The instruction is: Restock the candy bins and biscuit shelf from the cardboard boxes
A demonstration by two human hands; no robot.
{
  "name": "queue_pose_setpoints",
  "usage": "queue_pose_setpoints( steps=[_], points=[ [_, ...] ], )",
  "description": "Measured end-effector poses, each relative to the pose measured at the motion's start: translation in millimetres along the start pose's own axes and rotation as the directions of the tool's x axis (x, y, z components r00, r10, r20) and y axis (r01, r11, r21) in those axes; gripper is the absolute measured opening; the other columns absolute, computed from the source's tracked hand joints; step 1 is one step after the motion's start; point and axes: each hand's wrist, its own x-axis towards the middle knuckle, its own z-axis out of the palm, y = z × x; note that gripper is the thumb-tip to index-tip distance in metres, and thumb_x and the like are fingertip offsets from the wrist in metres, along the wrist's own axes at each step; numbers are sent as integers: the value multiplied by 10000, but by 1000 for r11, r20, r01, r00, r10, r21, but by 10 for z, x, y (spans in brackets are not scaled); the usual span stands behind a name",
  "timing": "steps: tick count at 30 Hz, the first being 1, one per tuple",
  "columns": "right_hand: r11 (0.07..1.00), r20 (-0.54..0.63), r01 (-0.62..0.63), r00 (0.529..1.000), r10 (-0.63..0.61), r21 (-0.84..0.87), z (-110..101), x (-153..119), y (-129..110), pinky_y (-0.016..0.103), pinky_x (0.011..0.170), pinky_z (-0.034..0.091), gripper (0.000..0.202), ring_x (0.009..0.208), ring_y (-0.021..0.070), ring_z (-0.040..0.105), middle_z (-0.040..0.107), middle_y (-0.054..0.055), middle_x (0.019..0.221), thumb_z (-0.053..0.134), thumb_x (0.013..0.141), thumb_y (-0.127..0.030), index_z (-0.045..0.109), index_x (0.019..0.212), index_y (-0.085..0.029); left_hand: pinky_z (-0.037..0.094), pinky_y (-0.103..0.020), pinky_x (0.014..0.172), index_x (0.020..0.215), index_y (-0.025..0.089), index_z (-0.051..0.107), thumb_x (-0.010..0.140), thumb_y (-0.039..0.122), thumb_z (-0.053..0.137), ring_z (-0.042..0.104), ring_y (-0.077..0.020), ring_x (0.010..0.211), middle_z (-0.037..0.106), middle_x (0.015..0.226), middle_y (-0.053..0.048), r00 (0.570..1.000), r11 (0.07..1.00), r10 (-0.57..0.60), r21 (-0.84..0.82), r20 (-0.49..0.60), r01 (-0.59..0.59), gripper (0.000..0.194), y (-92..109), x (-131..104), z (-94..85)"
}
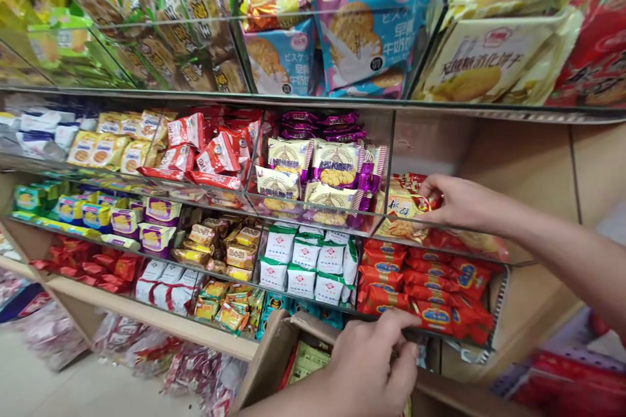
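My right hand (452, 201) reaches into the right-end compartment of the middle shelf. Its fingers are closed on a yellow and red snack packet (403, 206), and similar packets lie behind and below it. In the lower foreground, my left hand (369, 358) is over an open cardboard box (261, 365), its fingers curled. A dark edge shows between its thumb and forefinger, but I cannot make out what it grips. Inside the box lies a yellow-green packet (309, 361), partly hidden by the left hand.
Clear dividers split the shelves. Cream biscuit packets (337, 163) lie left of my right hand, with red packets (430, 287) and white packets (303, 260) below. Blue biscuit bags (366, 39) fill the upper shelf. Bagged goods (195, 378) lie near the floor.
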Motion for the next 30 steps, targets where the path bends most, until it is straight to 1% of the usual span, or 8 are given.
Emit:
queue_pose_setpoints(
  steps=[4,7,11,13,15,18,24,30],
  points=[
    [997,4,-16,1000,15,71,-30,-90,-24,230,530,341,573,566,97,477,589,-5,679,670,472,-539,582,861,-127,334,-218,472,1057,209,478,810,220,407,499,-112,490,589,620,24,1000,999,3,-49,-25,-4,257,12,30,-1],
    [991,-245,-5,969,37,130,-115,-183,-55,275,573,373,589,649,137,523,617,53,784,582,558,-619,613,882,-129,358,-201,491,1019,185,499,823,224,399,502,-101,516,574,617,16,1000,986,-12,-164,-26,8,223,6,44,10],
    [975,-699,159,715,-8,152,-171,-592,-103,287,611,361,553,685,115,485,586,69,761,357,771,-538,624,815,-56,355,-185,469,1010,154,472,827,236,409,482,-86,493,543,580,21,997,894,-76,-444,-21,59,211,2,81,41],
    [957,-740,213,672,3,197,-60,-1021,-161,289,623,362,454,642,102,483,544,30,677,342,817,-448,613,710,-100,352,-177,465,988,149,458,814,221,429,478,-79,482,532,555,30,992,809,-119,-582,-28,81,191,1,112,52],
    [920,-608,263,793,-34,291,206,-1565,-208,277,598,368,335,571,92,474,505,-7,595,391,828,-336,570,599,-170,364,-174,481,950,151,453,801,205,446,488,-77,485,527,530,36,987,732,-161,-674,-29,99,159,0,140,52],
    [881,58,142,981,-188,452,890,-2319,-121,268,536,378,211,530,120,487,544,-12,558,533,732,-315,567,554,-209,367,-169,482,907,158,455,795,196,455,475,-67,461,528,512,41,981,676,-194,-727,-15,123,119,4,158,49],
    [824,384,-419,883,271,381,2225,-2637,304,302,576,460,149,623,175,603,656,48,689,583,703,-279,605,747,-139,334,-158,442,898,159,467,789,220,464,396,-36,378,532,521,54,985,706,-172,-697,10,130,126,25,144,74],
    [705,392,-589,803,450,396,2538,-2552,328,275,566,456,273,564,112,573,625,-11,656,553,751,-405,577,730,-133,299,-157,410,884,158,466,796,263,466,336,-25,344,530,531,62,980,747,-197,-643,29,169,137,26,142,43]
  ],
)
